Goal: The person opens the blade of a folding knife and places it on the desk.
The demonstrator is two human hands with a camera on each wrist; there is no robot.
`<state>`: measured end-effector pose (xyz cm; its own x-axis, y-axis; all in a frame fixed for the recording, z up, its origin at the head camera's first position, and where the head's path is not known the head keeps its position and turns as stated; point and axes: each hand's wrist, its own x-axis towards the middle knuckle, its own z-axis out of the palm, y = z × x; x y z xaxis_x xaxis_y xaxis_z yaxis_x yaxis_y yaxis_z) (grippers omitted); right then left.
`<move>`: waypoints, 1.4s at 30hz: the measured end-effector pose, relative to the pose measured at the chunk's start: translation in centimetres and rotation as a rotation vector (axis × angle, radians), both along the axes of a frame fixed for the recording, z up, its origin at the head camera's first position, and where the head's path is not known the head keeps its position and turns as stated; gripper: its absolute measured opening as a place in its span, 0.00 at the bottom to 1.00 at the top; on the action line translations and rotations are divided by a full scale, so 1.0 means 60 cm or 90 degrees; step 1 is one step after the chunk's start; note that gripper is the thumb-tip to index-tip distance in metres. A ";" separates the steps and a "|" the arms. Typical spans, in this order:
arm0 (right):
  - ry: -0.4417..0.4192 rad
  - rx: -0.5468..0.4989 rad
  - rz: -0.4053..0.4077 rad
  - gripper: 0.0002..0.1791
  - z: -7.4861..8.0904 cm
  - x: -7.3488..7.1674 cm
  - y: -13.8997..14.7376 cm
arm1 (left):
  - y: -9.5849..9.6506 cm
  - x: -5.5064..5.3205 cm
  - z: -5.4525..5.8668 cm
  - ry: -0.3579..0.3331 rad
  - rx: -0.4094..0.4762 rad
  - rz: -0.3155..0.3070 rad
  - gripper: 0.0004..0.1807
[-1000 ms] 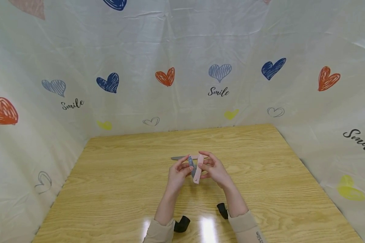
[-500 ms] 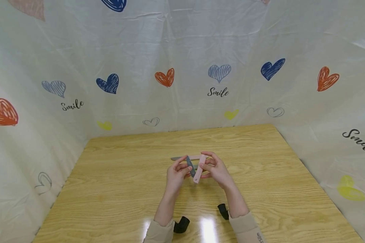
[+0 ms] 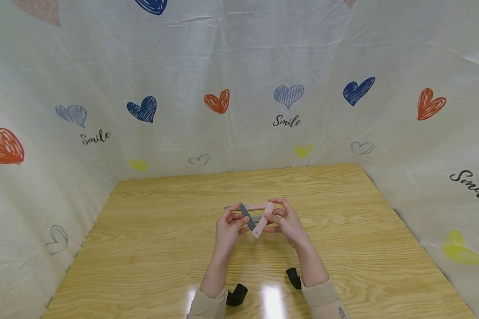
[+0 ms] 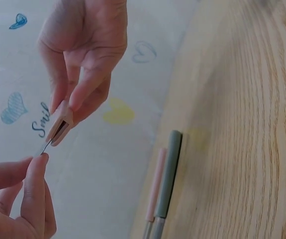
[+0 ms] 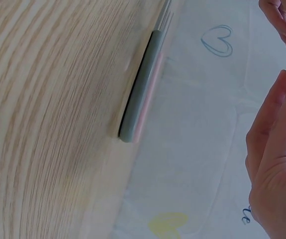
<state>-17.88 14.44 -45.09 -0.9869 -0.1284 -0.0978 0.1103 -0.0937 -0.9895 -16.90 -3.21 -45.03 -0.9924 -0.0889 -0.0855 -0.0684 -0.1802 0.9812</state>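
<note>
Between the two hands, above the table, is a folding knife with a pink handle (image 3: 264,220) and a dark grey blade (image 3: 246,216), standing partly unfolded in a V with the pivot nearest the person. My left hand (image 3: 227,231) pinches the blade between thumb and fingers. The handle is held by my right hand (image 3: 289,225), thumb on the near face. The left wrist view shows the slot in the handle (image 4: 61,124) and the blade edge-on. In the right wrist view the right hand (image 5: 277,144) hides the knife.
Behind the hands lie a pink-handled knife (image 3: 257,206) and a green-handled utensil (image 3: 257,219), side by side on the wooden table (image 3: 151,239). Black wrist-worn pieces (image 3: 237,295) stick out near both sleeves. A white cloth with printed hearts (image 3: 247,57) hangs around the table.
The blade has swung wider from the handle. My left hand has shifted left and my right hand slightly right, both keeping their hold. The things on the table have stayed put.
</note>
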 end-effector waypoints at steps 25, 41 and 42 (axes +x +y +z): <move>-0.029 -0.118 -0.087 0.24 0.002 0.008 -0.018 | 0.000 0.001 0.000 0.020 0.079 0.086 0.25; -0.022 -0.193 -0.166 0.23 0.001 0.015 -0.038 | 0.007 0.007 -0.001 0.042 0.160 0.172 0.22; -0.023 -0.198 -0.171 0.23 0.000 0.015 -0.039 | 0.008 0.007 -0.001 0.041 0.165 0.177 0.21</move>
